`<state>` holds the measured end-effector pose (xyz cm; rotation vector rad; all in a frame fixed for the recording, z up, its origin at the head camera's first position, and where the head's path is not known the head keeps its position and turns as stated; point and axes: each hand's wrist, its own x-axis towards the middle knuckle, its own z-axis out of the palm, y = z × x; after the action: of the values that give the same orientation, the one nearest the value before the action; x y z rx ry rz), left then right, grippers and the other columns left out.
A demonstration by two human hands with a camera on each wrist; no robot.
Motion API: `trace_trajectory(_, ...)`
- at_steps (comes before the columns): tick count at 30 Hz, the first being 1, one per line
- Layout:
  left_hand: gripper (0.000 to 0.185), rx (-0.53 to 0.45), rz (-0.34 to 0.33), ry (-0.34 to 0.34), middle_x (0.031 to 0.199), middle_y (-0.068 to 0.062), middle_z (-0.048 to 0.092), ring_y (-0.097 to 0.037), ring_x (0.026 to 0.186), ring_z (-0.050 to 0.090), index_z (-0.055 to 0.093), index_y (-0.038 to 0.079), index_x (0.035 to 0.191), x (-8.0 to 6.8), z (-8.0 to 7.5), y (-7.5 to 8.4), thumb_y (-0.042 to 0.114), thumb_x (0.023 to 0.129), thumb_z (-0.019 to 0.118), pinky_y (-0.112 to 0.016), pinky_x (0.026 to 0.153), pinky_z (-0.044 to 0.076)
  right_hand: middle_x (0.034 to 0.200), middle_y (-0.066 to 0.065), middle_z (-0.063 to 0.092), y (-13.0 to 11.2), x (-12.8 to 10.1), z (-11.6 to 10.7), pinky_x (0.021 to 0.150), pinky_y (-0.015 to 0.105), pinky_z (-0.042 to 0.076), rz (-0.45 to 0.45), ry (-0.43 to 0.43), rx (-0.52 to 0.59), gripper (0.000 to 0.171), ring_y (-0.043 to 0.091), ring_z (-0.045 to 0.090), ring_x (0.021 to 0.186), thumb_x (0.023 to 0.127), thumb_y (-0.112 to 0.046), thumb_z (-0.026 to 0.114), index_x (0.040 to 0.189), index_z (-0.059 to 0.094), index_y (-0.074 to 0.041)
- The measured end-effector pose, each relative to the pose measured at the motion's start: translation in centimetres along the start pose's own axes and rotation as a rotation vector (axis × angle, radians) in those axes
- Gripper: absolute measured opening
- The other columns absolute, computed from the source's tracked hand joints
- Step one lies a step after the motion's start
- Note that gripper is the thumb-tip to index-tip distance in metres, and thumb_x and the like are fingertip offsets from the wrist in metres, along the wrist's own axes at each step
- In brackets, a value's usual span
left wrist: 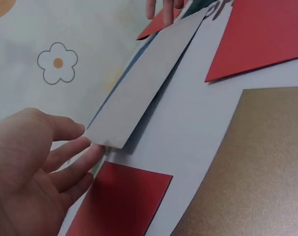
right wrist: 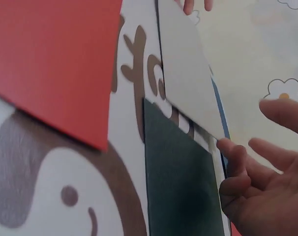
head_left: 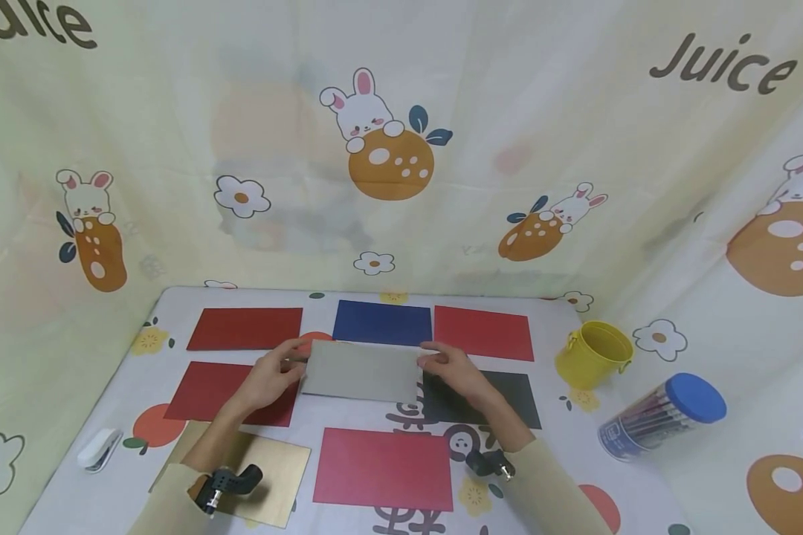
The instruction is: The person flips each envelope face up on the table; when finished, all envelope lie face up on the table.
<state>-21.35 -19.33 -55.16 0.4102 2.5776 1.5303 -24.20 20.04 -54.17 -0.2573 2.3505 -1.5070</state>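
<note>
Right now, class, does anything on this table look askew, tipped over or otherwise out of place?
Yes. The blue-lidded pen jar lies tipped on its side beside the upright yellow bucket. The grey card, held between both hands, sits slightly tilted against the neat coloured cards.

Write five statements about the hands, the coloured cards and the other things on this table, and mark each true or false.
1. Both hands hold the grey card, the left hand at one end and the right hand at the other. True.
2. The yellow bucket lies tipped on its side. False: it stands upright.
3. The jar of pens has a blue lid. True.
4. The white stapler rests on the blue card. False: it sits near the table's left edge.
5. The gold card lies nearest the person. True.
</note>
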Motion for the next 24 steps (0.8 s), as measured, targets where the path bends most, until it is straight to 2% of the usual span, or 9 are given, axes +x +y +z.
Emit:
trace_trajectory(5, 0.055, -0.033, -0.011, 0.049, 0.132, -0.019, 0.062, -0.035, 0.112, 0.066, 0.044, 0.008, 0.149, 0.0, -0.3, 0.3, 0.007, 0.098, 0.064, -0.041, 0.090, 0.057, 0.130, 0.004, 0.067, 0.0, 0.3, -0.2, 0.093, 0.048, 0.048, 0.047, 0.068, 0.113, 0.048, 0.029, 0.060, 0.115, 0.099, -0.028, 0.064, 0.144, 0.055, -0.015)
trace_trajectory(8, 0.051, -0.040, -0.005, 0.094, 0.132, -0.017, 0.062, -0.036, 0.115, 0.065, 0.050, 0.010, 0.146, 0.0, -0.6, 0.4, 0.011, 0.098, 0.066, -0.040, 0.092, 0.057, 0.130, 0.002, 0.068, -0.2, 0.3, -0.3, 0.088, 0.042, 0.048, 0.039, 0.093, 0.170, 0.042, 0.029, 0.059, 0.114, 0.100, -0.025, 0.064, 0.141, 0.059, -0.019)
trace_trajectory(11, 0.048, -0.085, -0.002, 0.121, 0.134, -0.014, 0.061, -0.035, 0.117, 0.063, 0.053, 0.012, 0.144, 0.1, -0.8, 0.4, 0.014, 0.098, 0.066, -0.033, 0.091, 0.056, 0.129, 0.001, 0.068, -0.5, 0.3, -0.2, 0.085, 0.039, 0.048, 0.026, 0.111, 0.241, 0.039, 0.033, 0.057, 0.114, 0.099, -0.023, 0.065, 0.138, 0.063, -0.021)
trace_trajectory(17, 0.046, -0.190, 0.002, 0.161, 0.131, -0.012, 0.063, -0.032, 0.117, 0.062, 0.053, 0.009, 0.143, 0.3, -0.9, 0.7, 0.014, 0.099, 0.066, -0.019, 0.085, 0.054, 0.127, 0.006, 0.066, -1.2, 0.2, 0.1, 0.087, 0.040, 0.048, 0.009, 0.152, 0.357, 0.040, 0.034, 0.055, 0.111, 0.097, -0.027, 0.069, 0.135, 0.065, -0.016)
trace_trajectory(24, 0.042, -0.218, -0.037, 0.225, 0.125, -0.012, 0.066, -0.030, 0.116, 0.061, 0.059, 0.008, 0.137, 0.3, -0.5, 1.3, 0.016, 0.097, 0.068, -0.014, 0.086, 0.051, 0.120, 0.011, 0.066, -1.5, 0.3, 0.4, 0.082, 0.033, 0.048, 0.021, 0.185, 0.411, 0.042, 0.026, 0.057, 0.100, 0.097, -0.028, 0.069, 0.134, 0.065, -0.009)
